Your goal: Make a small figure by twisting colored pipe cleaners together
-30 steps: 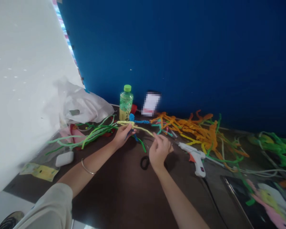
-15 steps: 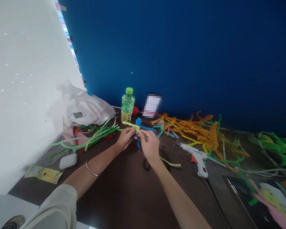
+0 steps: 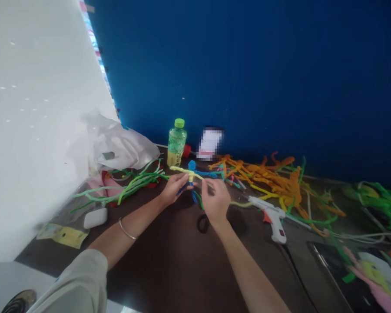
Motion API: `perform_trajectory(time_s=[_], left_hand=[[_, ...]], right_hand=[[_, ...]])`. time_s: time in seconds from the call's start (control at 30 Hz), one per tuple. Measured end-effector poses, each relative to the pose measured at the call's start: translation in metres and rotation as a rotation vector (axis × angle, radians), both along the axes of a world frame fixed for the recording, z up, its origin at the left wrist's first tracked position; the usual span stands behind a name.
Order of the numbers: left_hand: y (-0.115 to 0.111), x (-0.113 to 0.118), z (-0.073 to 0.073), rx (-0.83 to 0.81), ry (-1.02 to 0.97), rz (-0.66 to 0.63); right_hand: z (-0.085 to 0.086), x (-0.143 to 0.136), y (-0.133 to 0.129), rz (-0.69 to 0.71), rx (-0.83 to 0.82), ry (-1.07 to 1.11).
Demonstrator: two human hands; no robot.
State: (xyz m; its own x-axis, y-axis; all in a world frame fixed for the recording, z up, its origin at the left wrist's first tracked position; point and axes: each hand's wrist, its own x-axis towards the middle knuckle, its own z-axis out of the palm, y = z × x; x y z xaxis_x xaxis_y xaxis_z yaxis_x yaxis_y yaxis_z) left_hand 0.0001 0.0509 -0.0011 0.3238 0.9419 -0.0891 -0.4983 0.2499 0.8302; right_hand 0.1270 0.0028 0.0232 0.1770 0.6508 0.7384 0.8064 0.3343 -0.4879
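Note:
Between my hands is a small blue and yellow figure [image 3: 192, 166] of twisted pipe cleaners, with a blue head and blue limbs. My left hand [image 3: 175, 189] is closed around its lower left side. A pale yellow pipe cleaner [image 3: 198, 176] is wrapped about its middle, one end sticking out to the left. My right hand [image 3: 216, 198] pinches that strand to the right of the figure, and its loose tail extends past the hand towards the glue gun. A black ring-shaped band [image 3: 202, 223] lies on the table below my right hand.
A white glue gun [image 3: 272, 215] lies to the right, its cord running forward. Orange pipe cleaners [image 3: 260, 174] are heaped behind it. Green pipe cleaners [image 3: 133, 187], a white case [image 3: 95, 218] and a plastic bag [image 3: 127, 145] are on the left. A bottle [image 3: 177, 145] and a phone [image 3: 210, 143] stand at the back.
My right hand has moved right, away from the figure, drawing the yellow strand out straight. My left hand keeps its hold. The view has shifted slightly.

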Motion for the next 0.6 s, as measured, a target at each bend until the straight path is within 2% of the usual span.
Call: perform_trajectory(time_s=[0.2,0.3,0.6], left_hand=[[0.000,-0.001,0.000,-0.050,-0.043,0.023],[0.000,-0.003,0.000,-0.091,-0.101,-0.012],[0.001,-0.007,0.003,-0.274,-0.199,-0.098]], right_hand=[[-0.006,0.004,-0.001,-0.005,-0.097,0.092],[-0.006,0.006,-0.003,0.006,-0.172,0.182],[-0.004,0.012,-0.003,0.182,-0.387,0.514]])
